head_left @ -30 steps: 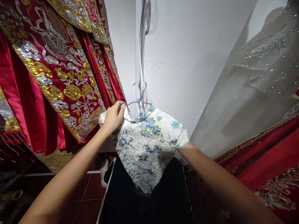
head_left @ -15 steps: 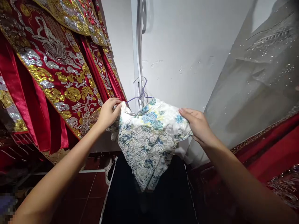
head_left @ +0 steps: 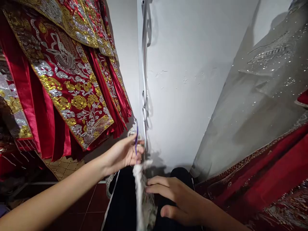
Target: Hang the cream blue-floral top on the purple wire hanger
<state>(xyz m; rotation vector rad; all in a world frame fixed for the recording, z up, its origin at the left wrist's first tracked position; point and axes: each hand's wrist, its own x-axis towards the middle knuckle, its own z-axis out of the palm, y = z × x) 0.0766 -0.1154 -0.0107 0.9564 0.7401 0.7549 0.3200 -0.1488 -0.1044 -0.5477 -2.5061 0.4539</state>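
My left hand (head_left: 124,157) is closed around a thin purple clothes hanger (head_left: 137,136), with its hook pointing up. The patterned top (head_left: 139,195) hangs from that hanger, now turned edge-on to me and blurred, so most of its front is hidden. A pale bit of cloth also shows behind the left fingers. My right hand (head_left: 174,194) lies low beside the top, fingers stretched out and thumb apart. Its fingertips are close to the fabric; whether they touch it I cannot tell.
Red costumes with gold and silver sequins (head_left: 79,102) hang at the left. A white wall (head_left: 180,106) with a vertical strip (head_left: 144,80) stands ahead. At the right hangs a sheer sparkly garment (head_left: 243,106) with red fabric below. My dark trousers (head_left: 120,195) show underneath.
The top has turned from facing me spread out to edge-on and dropped lower. My left hand has gone from its shoulder to the hanger; my right hand has let go of the sleeve.
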